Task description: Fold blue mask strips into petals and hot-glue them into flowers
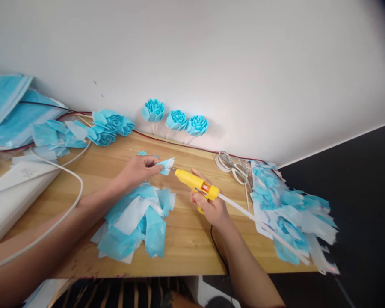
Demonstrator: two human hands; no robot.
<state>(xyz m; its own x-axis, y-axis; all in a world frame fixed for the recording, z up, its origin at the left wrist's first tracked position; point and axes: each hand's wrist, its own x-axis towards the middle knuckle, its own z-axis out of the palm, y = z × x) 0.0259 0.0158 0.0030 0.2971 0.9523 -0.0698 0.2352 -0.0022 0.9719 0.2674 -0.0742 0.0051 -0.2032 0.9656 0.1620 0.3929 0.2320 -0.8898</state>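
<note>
My left hand pinches a small blue and white fabric piece above the wooden table. In my right hand is a yellow glue gun, its metal tip at the fabric piece; whether they touch I cannot tell. A long white glue stick sticks out of the gun's back. Below my left hand lies a loose pile of blue and white fabric pieces. Three blue fabric flowers on thin sticks lean against the wall behind.
Scissors with white handles lie at the back right, beside a heap of fabric scraps. To the left are more blue flowers, packed blue sheets, a white box-like object and a white cable arching over my forearm.
</note>
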